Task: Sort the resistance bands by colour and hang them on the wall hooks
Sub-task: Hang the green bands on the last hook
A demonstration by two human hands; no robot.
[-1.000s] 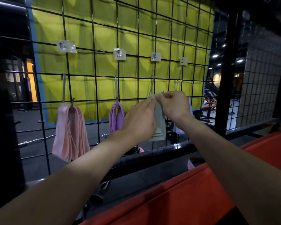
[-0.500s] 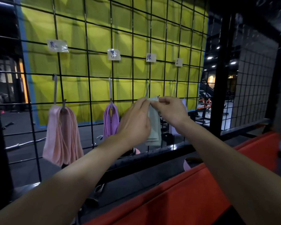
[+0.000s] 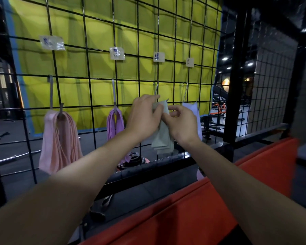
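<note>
Hands met at the third hook (image 3: pixel 155 88) of the black wire grid (image 3: pixel 88 71). The left hand (image 3: pixel 143 114) pinched the top of the green bands (image 3: pixel 163 135) between thumb and fingers, just under the hook. The right hand (image 3: pixel 182 123) was beside it, its fingers curled at the same upper edge of the bands; its grip seemed to pinch the fabric, though blur made the exact contact hard to read. The green bands hung down between the two wrists, in front of the grid.

To the left, a thick bunch of pink bands (image 3: pixel 60 140) hung from the first hook (image 3: pixel 50 92), and the purple bands (image 3: pixel 115 123) hung from the second hook (image 3: pixel 114 94). To the right, pale lilac bands (image 3: pixel 193 110) hung from the fourth hook (image 3: pixel 185 91), partly hidden behind the right hand. Four small paper labels (image 3: pixel 117 53) were stuck to the grid, one above each hook. A yellow wall (image 3: pixel 102 32) lay behind the grid, and an orange-red padded bench (image 3: pixel 193 209) ran across the foreground under the forearms.
</note>
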